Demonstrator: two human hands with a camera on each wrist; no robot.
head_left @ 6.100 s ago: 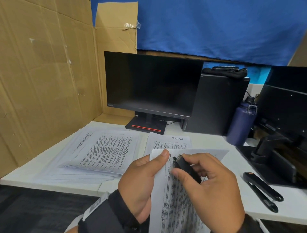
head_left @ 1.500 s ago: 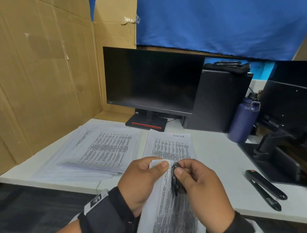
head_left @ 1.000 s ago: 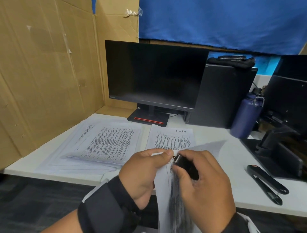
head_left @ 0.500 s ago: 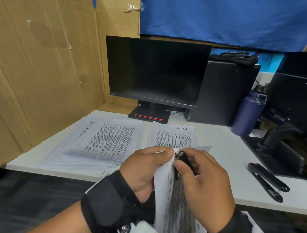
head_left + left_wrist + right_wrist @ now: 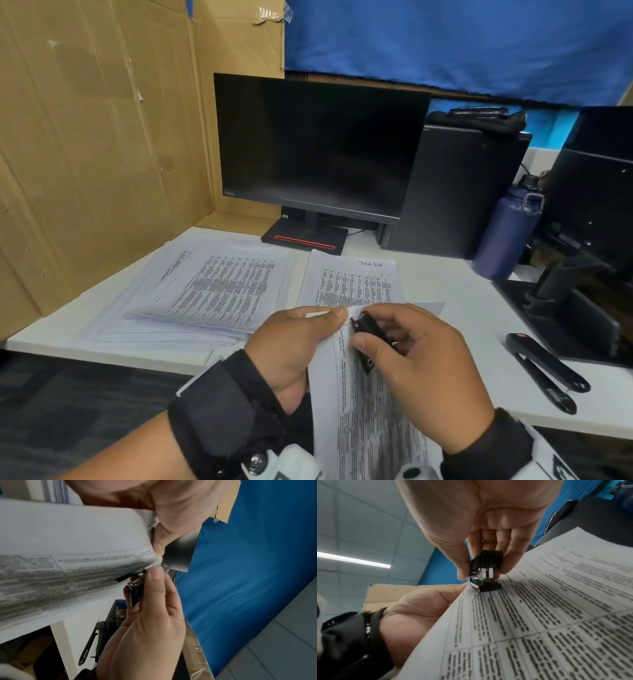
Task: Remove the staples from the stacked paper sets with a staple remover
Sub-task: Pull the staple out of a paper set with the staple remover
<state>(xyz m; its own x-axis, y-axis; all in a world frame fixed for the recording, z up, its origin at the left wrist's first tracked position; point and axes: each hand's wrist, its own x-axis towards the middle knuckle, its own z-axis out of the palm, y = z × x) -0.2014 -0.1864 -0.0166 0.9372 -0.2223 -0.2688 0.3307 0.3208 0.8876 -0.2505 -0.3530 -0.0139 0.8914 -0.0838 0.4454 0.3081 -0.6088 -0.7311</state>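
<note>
Two hands busy: your left hand (image 5: 291, 346) pinches the limp white printed paper set's (image 5: 363, 404) corner; right hand (image 5: 428, 373) squeezes small black staple remover (image 5: 367, 330). Support near the staple; thin paper tears.

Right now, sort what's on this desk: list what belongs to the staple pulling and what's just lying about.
Part of the job:
- staple remover, pinched by the right hand
- held paper set, corner pinched by the left hand
- paper stack
- single paper set on the desk

Lying about:
- monitor
- blue water bottle
- black stapler
- computer tower
</note>
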